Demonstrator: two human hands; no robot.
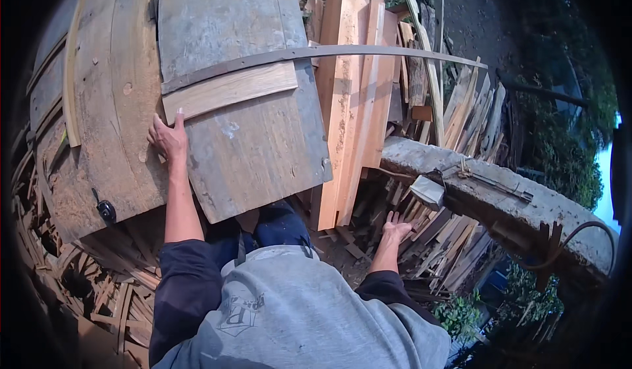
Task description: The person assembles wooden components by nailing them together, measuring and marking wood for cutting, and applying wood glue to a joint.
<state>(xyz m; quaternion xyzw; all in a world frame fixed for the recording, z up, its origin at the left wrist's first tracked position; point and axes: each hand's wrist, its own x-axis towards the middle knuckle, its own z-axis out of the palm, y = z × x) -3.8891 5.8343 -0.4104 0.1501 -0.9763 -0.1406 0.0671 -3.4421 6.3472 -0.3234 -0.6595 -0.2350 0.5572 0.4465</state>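
Observation:
My left hand (170, 138) is at the near left corner of a short wooden board (230, 91). Its thumb touches the corner, while the loosely bent fingers rest apart from it, beside the board's left end. The board lies flat on a worn grey-brown panel (250, 152), against a long, thin straight bar (263, 58). This bar crosses the panel and sticks out far to the right. Low on the right, my right hand (395, 227) hangs open and palm up above scrap wood, with nothing in it.
Sawdust-strewn planks (118, 105) form the left side of the work surface, with a small black object (105, 210) near their front edge. Reddish beams (349, 105) stand beyond the panel's right edge. A concrete beam (500, 198) carries a whitish block (428, 190). Wood scraps (454, 250) are heaped below.

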